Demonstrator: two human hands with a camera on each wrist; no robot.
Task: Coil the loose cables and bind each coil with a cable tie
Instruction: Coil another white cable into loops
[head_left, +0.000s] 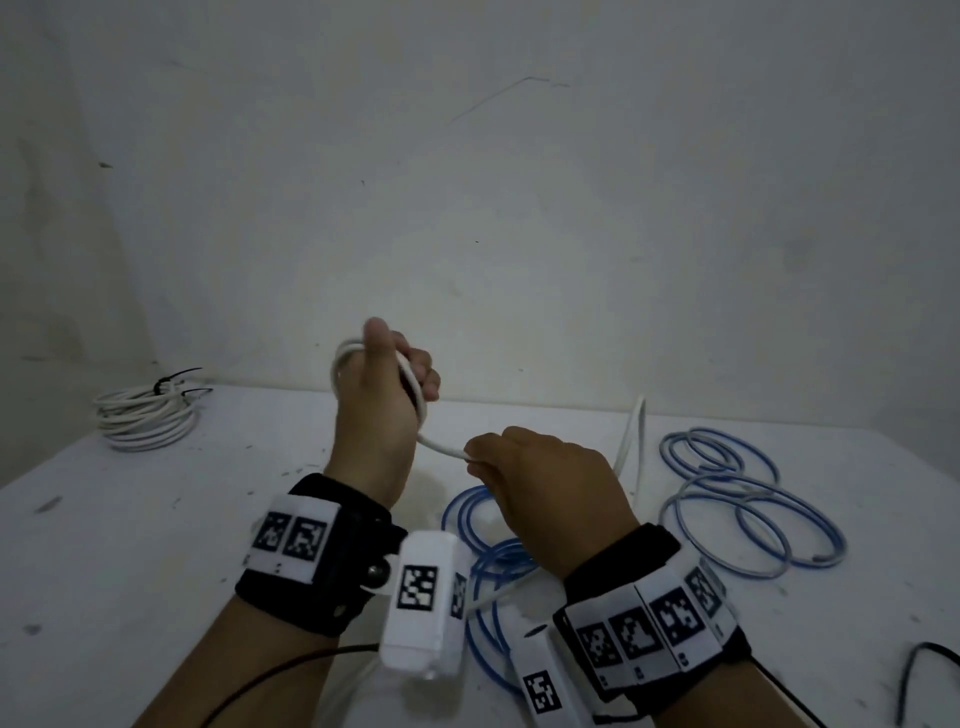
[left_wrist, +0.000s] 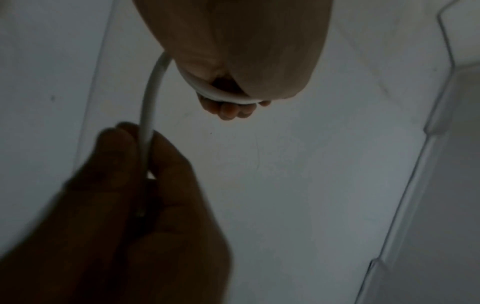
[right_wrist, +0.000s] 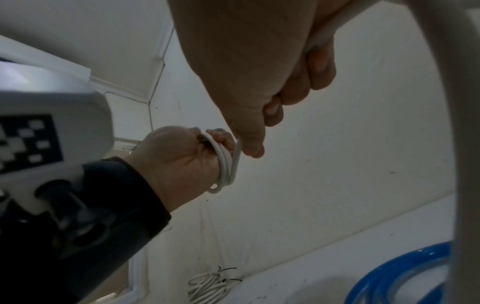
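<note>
My left hand (head_left: 392, 382) is raised above the table and grips a small coil of white cable (head_left: 410, 382), thumb pointing up. A strand of that cable runs down to my right hand (head_left: 524, 462), which pinches it just to the right. In the right wrist view the loops of white cable (right_wrist: 226, 164) lie across the left palm (right_wrist: 182, 156). In the left wrist view the right hand's fingers (left_wrist: 155, 156) pinch the white cable (left_wrist: 149, 115). Past my right hand the white cable rises (head_left: 634, 436) from the table.
A tied white coil (head_left: 148, 418) with black cable ties (head_left: 174, 382) lies at the back left of the white table (head_left: 130, 519). Loose blue cable loops (head_left: 727, 499) spread at the right and under my wrists (head_left: 488, 566). A black cable (head_left: 919, 670) lies near the right edge.
</note>
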